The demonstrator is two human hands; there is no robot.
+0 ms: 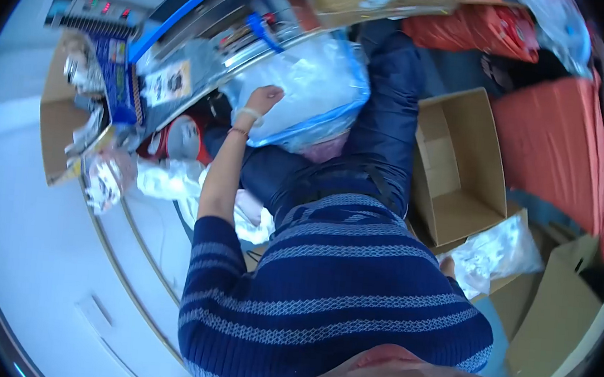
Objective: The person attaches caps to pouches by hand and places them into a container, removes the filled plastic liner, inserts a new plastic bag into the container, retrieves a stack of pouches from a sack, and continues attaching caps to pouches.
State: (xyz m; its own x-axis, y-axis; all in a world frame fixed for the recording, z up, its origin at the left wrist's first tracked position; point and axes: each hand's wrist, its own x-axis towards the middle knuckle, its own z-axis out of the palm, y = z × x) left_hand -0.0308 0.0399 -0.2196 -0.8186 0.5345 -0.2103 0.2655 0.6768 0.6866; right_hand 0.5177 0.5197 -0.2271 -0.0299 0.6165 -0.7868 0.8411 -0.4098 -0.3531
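Plastic bagging with a blue edge [318,82] lies spread before you, whitish and see-through, beside your right leg and just below the counter [246,51]. Your left grip [265,98] is over this bagging, at its left part, with the fingers bent inward; you cannot tell from this view whether they close on a fold of it or merely rest above. A pale bracelet [249,114] and a thin reddish cord [238,131] circle your left wrist. Your right grip [447,266] shows only in part past your striped sweater [345,264], right beside a clear bag [501,252] with pale contents; whether it is clamped on that bag cannot be told. Just right of your right leg, an open cardboard box [462,166] shows its bare inside, and a large orange-red package [553,149] stands beyond it. On the counter side you have a blue-handled tool [267,33] and, farther left, a panel with red lights [102,9]. White crumpled material [170,178] lies near your left forearm.
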